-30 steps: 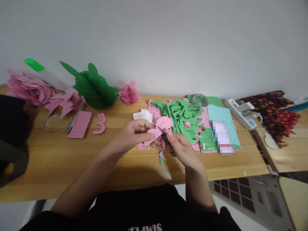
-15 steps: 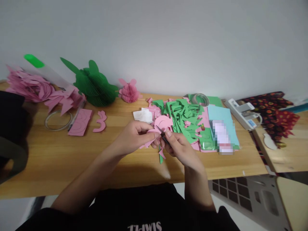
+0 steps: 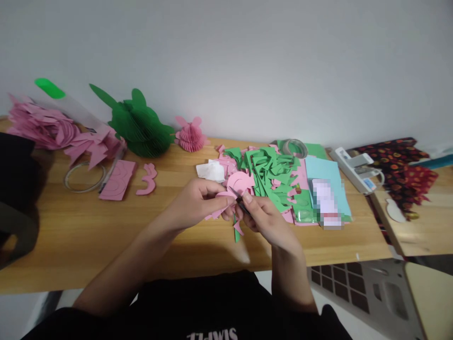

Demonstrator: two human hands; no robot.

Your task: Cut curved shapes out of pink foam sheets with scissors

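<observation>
My left hand (image 3: pixel 207 200) pinches a pink paper piece (image 3: pixel 239 180) that has a curved outline on it. Closed around small dark-handled scissors, my right hand (image 3: pixel 260 210) meets the left in the middle. The blades of the scissors (image 3: pixel 234 191) lie against the pink paper; their handles are mostly covered by my fingers. Just beyond my hands spreads a heap of green paper scraps (image 3: pixel 267 172) mixed with pink ones. A crumpled white tissue (image 3: pixel 211 170) rests beside the left fingers.
Left lie a marked pink paper stack (image 3: pixel 118 180), a cut pink wavy piece (image 3: pixel 147 179) and a wire ring (image 3: pixel 85 177). Green (image 3: pixel 141 127) and pink (image 3: pixel 191 134) honeycomb paper figures stand by the wall. Right are a tape roll (image 3: pixel 295 148), blue paper (image 3: pixel 329 174) and a power strip (image 3: pixel 356 170).
The scissors blades have shifted very slightly against the pink paper. Both hands keep nearly the same place and grip; the view has moved a little.
</observation>
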